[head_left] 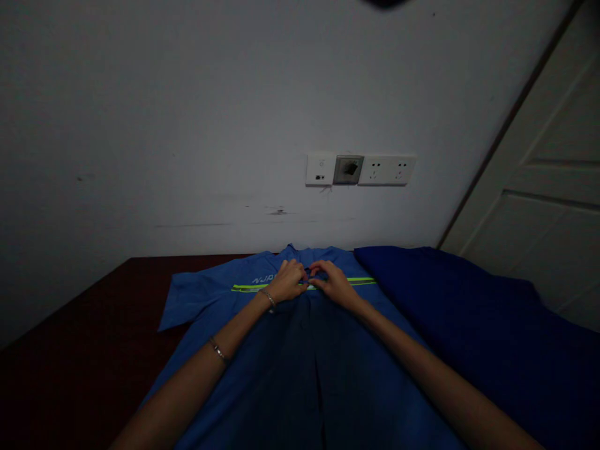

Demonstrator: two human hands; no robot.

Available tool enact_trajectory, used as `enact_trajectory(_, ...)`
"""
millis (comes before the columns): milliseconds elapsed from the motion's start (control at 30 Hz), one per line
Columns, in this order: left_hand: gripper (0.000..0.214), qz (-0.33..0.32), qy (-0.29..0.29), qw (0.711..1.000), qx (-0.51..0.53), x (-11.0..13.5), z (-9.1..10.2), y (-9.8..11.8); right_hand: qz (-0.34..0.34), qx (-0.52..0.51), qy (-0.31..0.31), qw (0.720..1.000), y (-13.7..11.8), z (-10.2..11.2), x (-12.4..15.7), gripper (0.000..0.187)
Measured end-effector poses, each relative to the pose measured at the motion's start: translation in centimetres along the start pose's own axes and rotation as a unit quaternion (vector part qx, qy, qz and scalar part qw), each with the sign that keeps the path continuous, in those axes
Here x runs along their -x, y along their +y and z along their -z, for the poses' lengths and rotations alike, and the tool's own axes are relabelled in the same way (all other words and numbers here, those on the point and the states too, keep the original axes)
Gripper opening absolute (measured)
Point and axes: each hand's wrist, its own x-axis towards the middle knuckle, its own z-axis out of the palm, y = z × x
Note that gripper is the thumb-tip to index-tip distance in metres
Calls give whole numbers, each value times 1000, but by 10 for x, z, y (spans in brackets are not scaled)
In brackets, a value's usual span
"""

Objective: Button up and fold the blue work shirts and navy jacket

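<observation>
A blue short-sleeved shirt (pixel 262 350) lies spread front side up, its collar toward the wall. Across its chest runs a yellow-green stripe, with pale lettering above it on the left. My left hand (pixel 287 280) pinches the front edge at the stripe, near the upper buttons. Just to its right, my right hand (pixel 330 281) has thumb and fingertips closed on the same front placket. The fingers hide the exact spot they grip. Below my hands a button shows, and the front parts in a dark slit lower down. Bracelets circle my left wrist and forearm.
The shirt rests on a dark red-brown table (pixel 84 337). A darker blue cloth (pixel 497 337) covers the right side, beside the shirt. Behind rises a pale wall with a row of socket plates (pixel 387 170). A white panelled door (pixel 553 156) stands at the right.
</observation>
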Motion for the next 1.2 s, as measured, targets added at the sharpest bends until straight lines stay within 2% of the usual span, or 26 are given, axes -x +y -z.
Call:
enact_trajectory(133,16,-7,-5,1000,-15,0,1,1,5,89,27,996,0,23,-10,11)
enact_trajectory(233,15,-8,-5,1000,-15,1,2,2,57,191,-9,980,-10,34,-11,8)
enact_trajectory(367,16,-12,-3,1000,-19,1,3,4,118,265,-58,955,-24,30,-8,8)
enact_trajectory(600,18,-14,-9,999,-50,1,5,8,133,287,-82,945,-24,16,-3,12)
enact_trajectory(1000,21,-30,-23,997,-70,1,12,13,159,312,-85,933,-32,13,-3,14)
enact_trajectory(1200,19,-29,-11,998,-53,0,9,5,144,299,-98,938,-26,16,-3,9)
